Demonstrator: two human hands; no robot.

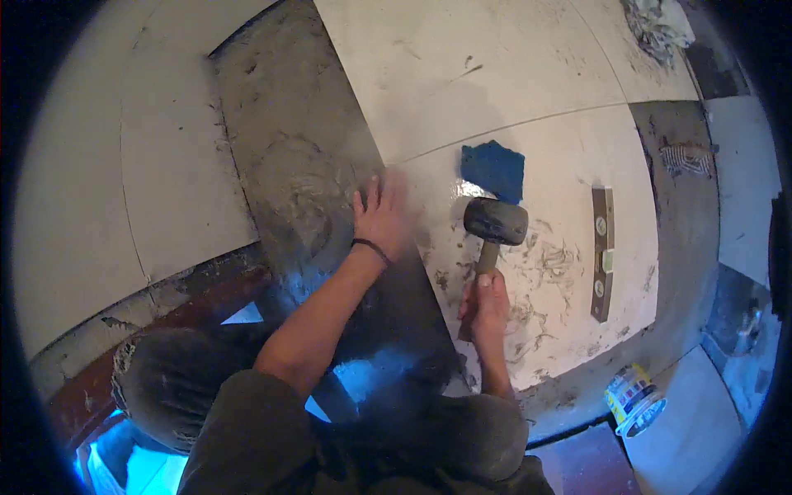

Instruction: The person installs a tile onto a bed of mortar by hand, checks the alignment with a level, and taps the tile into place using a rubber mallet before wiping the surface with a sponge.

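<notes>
My right hand [488,307] is wrapped round the handle of a black-headed rubber mallet [496,220], whose head is over a large white floor tile [569,165]. My left hand [382,216] is stretched out with fingers apart at the tile's left edge, where the tile meets a strip of grey mortar [289,157]. Its right side is somewhat blurred, and nothing is in it. Just beyond the mallet head lies a blue sponge or cloth piece [495,169]. Grey smears mark the tile around the mallet.
Right of the mallet a spirit level [603,254] lies on the tile. A notched, ridged mortar patch [686,158] shows farther right. At the lower right a labelled bucket [635,402] lies tilted. A crumpled plastic bag [658,29] is at the far right; pale tiles [177,181] cover the left.
</notes>
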